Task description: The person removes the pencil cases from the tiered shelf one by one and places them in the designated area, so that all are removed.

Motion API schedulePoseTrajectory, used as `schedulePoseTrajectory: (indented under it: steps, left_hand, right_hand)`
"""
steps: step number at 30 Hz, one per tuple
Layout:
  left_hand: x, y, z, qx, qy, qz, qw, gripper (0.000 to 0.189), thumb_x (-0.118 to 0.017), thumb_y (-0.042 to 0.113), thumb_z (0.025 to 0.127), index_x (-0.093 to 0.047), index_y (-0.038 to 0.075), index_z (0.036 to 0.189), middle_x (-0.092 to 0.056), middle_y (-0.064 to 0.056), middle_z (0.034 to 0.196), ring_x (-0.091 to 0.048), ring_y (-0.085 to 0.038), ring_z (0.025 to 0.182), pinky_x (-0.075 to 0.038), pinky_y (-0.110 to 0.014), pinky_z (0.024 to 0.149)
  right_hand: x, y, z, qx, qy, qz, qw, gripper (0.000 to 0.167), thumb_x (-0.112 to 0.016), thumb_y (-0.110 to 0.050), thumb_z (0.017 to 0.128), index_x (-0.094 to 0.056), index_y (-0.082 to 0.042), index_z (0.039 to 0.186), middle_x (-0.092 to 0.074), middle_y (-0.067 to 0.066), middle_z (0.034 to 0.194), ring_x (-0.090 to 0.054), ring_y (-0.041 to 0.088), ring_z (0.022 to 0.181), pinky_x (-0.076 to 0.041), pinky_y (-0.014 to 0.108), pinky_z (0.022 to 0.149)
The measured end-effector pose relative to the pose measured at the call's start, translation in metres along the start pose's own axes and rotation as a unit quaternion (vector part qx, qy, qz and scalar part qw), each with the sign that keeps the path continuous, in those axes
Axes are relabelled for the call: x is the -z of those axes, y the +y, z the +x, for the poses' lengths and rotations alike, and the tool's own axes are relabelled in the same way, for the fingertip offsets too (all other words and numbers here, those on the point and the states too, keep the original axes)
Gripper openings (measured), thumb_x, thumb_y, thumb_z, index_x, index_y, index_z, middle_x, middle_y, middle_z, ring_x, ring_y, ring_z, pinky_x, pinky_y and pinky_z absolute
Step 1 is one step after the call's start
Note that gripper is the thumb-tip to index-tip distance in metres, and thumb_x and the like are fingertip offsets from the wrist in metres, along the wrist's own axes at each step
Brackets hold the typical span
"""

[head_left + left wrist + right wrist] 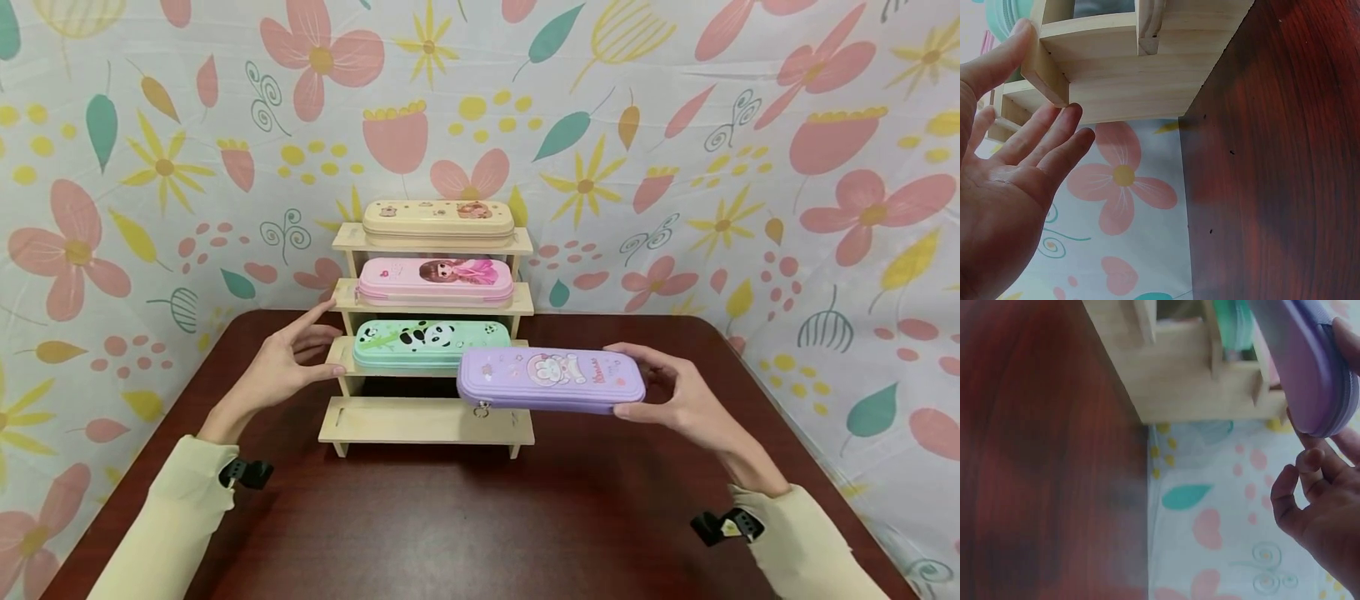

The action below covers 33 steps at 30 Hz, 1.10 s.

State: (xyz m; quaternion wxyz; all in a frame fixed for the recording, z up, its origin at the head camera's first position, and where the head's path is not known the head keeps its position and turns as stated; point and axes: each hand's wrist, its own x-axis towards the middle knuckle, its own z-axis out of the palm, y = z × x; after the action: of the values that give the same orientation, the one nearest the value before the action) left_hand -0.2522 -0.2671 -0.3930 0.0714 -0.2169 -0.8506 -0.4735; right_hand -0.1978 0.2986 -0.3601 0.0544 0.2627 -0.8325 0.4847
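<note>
Nearest, a pale left sleeve (161, 521) leads to the left hand (277, 367), fingers loosely extended, thumb touching the left end of the wooden rack (347, 293), gripping nothing. To the right, before the rack, the purple pencil case (551, 379) is pinched by its right end in the right hand (686, 396), though the blurred right wrist view leaves contact with the rack uncertain. Placing it seems the step in hand; the next move probably calls for a leftward shift, then lowering onto the lowest shelf (420, 413).
</note>
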Motion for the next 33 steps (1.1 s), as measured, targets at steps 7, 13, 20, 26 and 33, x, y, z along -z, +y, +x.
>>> schedulePoseTrajectory:
  steps: [7,13,20,26,33]
  left_hand:
    - [0.001,0.000,-0.001,0.001,0.000,0.007,1.0000,0.101,-0.089,0.008,0.087,-0.032,0.027,0.168,-0.064,-0.019,0.136,-0.061,-0.036,0.128,-0.049,-0.052,0.106]
    - [0.001,0.000,-0.001,0.000,-0.001,0.006,1.0000,0.100,-0.089,0.008,0.087,-0.032,0.027,0.168,-0.064,-0.019,0.136,-0.061,-0.036,0.128,-0.049,-0.052,0.107]
    - [0.001,0.000,-0.001,-0.004,0.000,0.001,1.0000,0.101,-0.089,0.007,0.087,-0.033,0.027,0.168,-0.064,-0.019,0.136,-0.061,-0.036,0.128,-0.049,-0.053,0.107]
    - [0.001,-0.001,-0.001,-0.002,-0.002,0.000,1.0000,0.101,-0.089,0.007,0.087,-0.033,0.027,0.168,-0.064,-0.019,0.136,-0.061,-0.037,0.128,-0.049,-0.054,0.107]
    - [0.000,0.000,-0.001,0.003,-0.004,-0.001,1.0000,0.101,-0.089,0.007,0.087,-0.032,0.027,0.168,-0.063,-0.019,0.136,-0.061,-0.036,0.128,-0.049,-0.052,0.108]
  right_hand:
    - [0.030,0.005,-0.001,0.002,0.011,0.001,0.9999,0.068,-0.084,0.011,0.081,-0.062,-0.004,0.144,-0.069,0.007,0.117,-0.062,0.022,0.089,-0.055,0.026,0.070]
    - [0.056,0.010,0.000,-0.002,0.016,0.031,0.9994,0.069,-0.079,0.018,0.082,-0.059,0.001,0.145,-0.069,0.005,0.119,-0.062,0.018,0.094,-0.056,0.022,0.073]
    - [0.085,0.022,0.001,-0.032,0.036,0.035,0.9982,0.066,-0.074,0.019,0.085,-0.058,0.001,0.147,-0.072,0.001,0.115,-0.064,0.015,0.092,-0.055,0.021,0.074]
    - [0.105,0.037,0.003,-0.088,0.044,0.004,0.9951,0.061,-0.072,0.011,0.091,-0.056,-0.002,0.149,-0.072,-0.002,0.117,-0.067,0.016,0.093,-0.057,0.024,0.075]
    - [0.123,0.067,0.012,-0.128,0.022,-0.051,0.9902,0.062,-0.077,-0.005,0.096,-0.052,-0.007,0.153,-0.069,-0.010,0.116,-0.067,0.013,0.093,-0.056,0.022,0.075]
